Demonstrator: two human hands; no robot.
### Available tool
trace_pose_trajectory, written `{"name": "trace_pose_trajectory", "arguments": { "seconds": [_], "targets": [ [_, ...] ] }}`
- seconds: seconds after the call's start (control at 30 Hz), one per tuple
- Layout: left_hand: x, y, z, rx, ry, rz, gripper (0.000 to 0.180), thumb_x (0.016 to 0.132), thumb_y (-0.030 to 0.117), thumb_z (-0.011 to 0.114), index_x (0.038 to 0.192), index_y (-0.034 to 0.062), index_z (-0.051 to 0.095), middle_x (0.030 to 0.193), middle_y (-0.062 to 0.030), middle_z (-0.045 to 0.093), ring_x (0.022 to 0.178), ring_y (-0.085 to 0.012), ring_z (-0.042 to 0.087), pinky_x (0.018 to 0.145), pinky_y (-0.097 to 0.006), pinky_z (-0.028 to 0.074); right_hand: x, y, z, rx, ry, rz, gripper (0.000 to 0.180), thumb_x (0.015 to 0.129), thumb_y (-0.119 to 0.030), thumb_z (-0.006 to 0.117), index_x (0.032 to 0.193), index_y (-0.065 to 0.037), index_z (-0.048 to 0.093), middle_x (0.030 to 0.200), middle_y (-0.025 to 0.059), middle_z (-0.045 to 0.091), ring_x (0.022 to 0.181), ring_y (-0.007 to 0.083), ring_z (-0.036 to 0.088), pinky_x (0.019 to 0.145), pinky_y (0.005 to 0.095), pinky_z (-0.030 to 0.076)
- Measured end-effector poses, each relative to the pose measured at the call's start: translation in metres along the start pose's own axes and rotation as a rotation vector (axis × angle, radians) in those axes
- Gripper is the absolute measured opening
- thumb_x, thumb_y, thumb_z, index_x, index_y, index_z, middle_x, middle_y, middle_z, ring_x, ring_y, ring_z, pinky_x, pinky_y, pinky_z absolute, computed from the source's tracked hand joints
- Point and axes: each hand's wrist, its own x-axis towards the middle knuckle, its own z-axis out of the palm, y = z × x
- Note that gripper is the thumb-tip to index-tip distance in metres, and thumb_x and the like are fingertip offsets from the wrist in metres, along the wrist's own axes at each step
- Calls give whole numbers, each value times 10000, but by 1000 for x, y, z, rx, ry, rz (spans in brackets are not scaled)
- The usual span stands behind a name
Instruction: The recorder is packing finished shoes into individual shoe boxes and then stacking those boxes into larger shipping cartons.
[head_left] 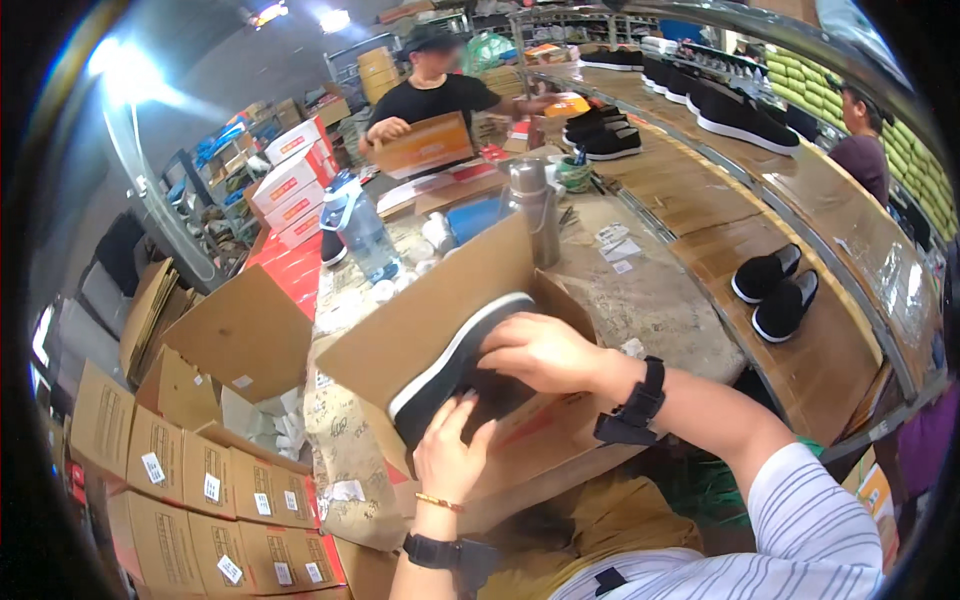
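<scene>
At six o'clock, left hand (452, 450) and right hand (545, 352) grip a black white-soled shoe (450, 375), half inside the open shoebox (440, 310); lid unclosed.

I see a black shoe (450, 375) with a white sole in a brown cardboard box (440, 310). My sleeve (810, 530) is white with thin grey stripes. Both wrist straps are black; one bracelet (440, 502) is gold.

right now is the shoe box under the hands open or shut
Open. The cardboard shoe box has its lid flap raised behind a black shoe with a white sole, which the left hand and right hand hold over it.
</scene>
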Motion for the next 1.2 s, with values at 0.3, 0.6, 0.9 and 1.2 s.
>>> {"name": "trace_pose_trajectory", "arguments": {
  "seconds": [0.3, 0.6, 0.9, 1.2],
  "targets": [
    [9, -7, 6, -65, 37, 33, 302, 719, 66, 700, 1014, 17, 660, 912, -145, 655, 902, -321, 618, 763, -361, 492, 16, 8, -8, -8, -2, 129, 191, 727, -115, 692, 916, -116, 664, 1023, 55, 585, 986, 268, 546, 845, 389, 455],
    [-4, -13, -45, 263, 311, 588, 204, 645, 106, 735, 845, 119, 696, 921, -59, 634, 842, -257, 573, 792, -383, 418, -22, 23, -23, -104, 122, 166, 87, 694, -109, 707, 775, -102, 675, 909, 70, 610, 876, 280, 583, 772, 392, 470],
    [10, -66, 2, -233, 404, -176, 1035, 755, 54, 692, 1469, 105, -54, 1385, -200, 311, 1266, -263, 349, 1067, -358, 276, -55, 41, 34, -63, -72, 1041, 571, 845, -259, 607, 1335, -63, 387, 1165, 261, 514, 1044, 457, 519, 883, 458, 442],
    [-18, -111, -55, 314, 290, 327, 110, 702, 65, 646, 766, 120, 715, 1080, -121, 628, 1038, -297, 571, 954, -452, 402, -45, 74, -33, 307, -78, 685, 695, 689, -266, 773, 1295, -80, 489, 1198, 190, 559, 1117, 337, 537, 938, 378, 441]
  ]
}}
